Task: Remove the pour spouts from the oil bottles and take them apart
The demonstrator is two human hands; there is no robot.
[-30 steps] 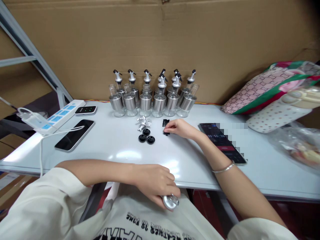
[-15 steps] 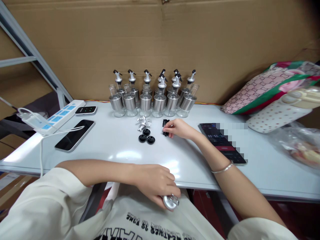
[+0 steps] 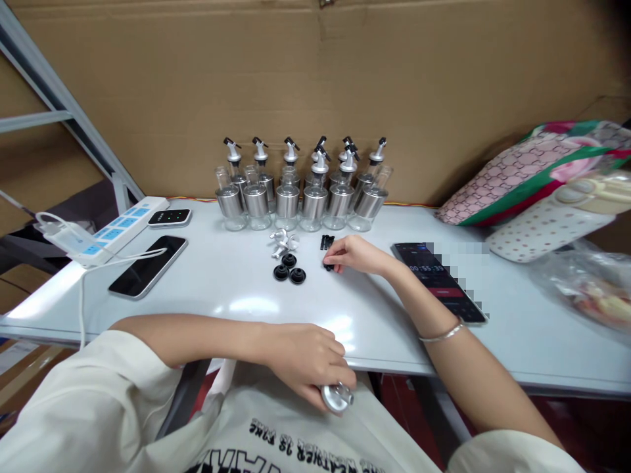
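My left hand (image 3: pixel 315 361) is at the table's front edge, its fingers curled round a silver pourer spout (image 3: pixel 337 398). Over the tabletop, my right hand (image 3: pixel 357 255) has thumb and fingertips pinched together on a small black part (image 3: pixel 327 267), mostly hidden by the fingers. Just beyond those fingertips lie several slim black pieces (image 3: pixel 327 242). To their left are three round black stoppers (image 3: pixel 288 261), with a small heap of silver spouts (image 3: pixel 282 242) behind them. Two rows of glass bottles with steel sleeves (image 3: pixel 287 200) stand farther back, some capped with pourers (image 3: pixel 320 161), some open-necked.
At left are a power strip (image 3: pixel 123 226), a small black-faced device (image 3: pixel 170 218) and a phone (image 3: pixel 148 266) with a cable across it. A second phone (image 3: pixel 434 279) lies near my right forearm. A dotted bottle (image 3: pixel 542 220) and patterned bag (image 3: pixel 503 177) are at right.
My right hand has shifted slightly to the right and toward me, so more of the slim black pieces behind it shows. My left hand stays still with the spout.
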